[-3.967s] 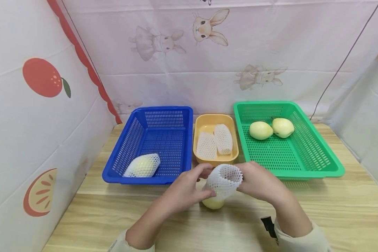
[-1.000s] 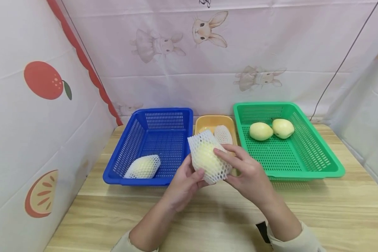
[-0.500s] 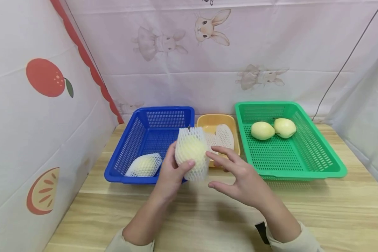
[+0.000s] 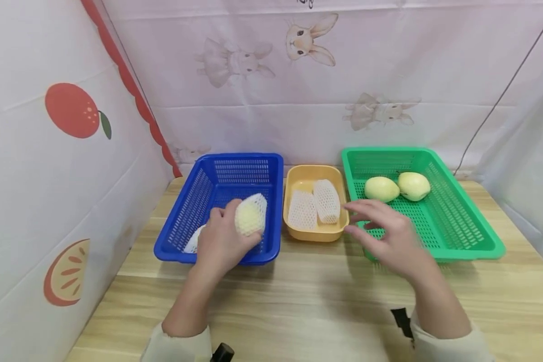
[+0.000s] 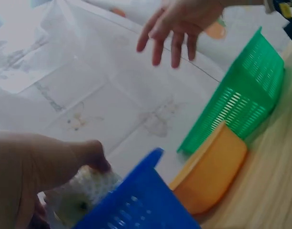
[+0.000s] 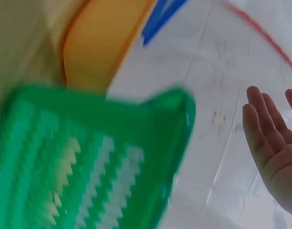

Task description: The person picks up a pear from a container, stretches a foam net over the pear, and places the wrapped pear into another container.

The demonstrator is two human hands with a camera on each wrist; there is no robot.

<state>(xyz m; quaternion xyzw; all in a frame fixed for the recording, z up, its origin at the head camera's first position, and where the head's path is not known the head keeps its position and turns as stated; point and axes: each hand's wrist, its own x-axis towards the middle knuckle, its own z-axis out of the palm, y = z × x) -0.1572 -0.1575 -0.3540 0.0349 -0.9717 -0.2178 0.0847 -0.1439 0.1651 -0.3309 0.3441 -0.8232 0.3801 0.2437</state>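
While the bench (image 4: 294, 306) carried everything in a row, the green basket (image 4: 461, 253) stood just right of the yellow tub (image 4: 315, 235) and the blue basket (image 4: 276, 211) just left of it. To the tub's right, over the green basket's near corner, hung the right hand (image 4: 391, 234), its fingers parted, loosely bent and holding nothing. So near the rim, a careless sweep could have shoved that basket against the tub.

The left hand (image 4: 221, 241) was left of the tub, over the blue basket, its fingers curled round a netted pear (image 4: 251, 217); I couldn't tell whether the fruit touched bottom. Mostly hidden by that hand lay more white netting (image 4: 192, 242), probably another wrapped pear. There I saw the likeliest trouble: released too high, the held one could have rolled into its neighbour, and thin foam might not have prevented a bruise. Too loose a grip could also have let the cover ride up.

Inside the tub, two foam sleeves (image 4: 303, 208) lay side by side, light enough, I judged, for a brush to drag one out. Two bare pears (image 4: 382, 189) sat right of the tub, so close that disturbing one might have set the other rolling.
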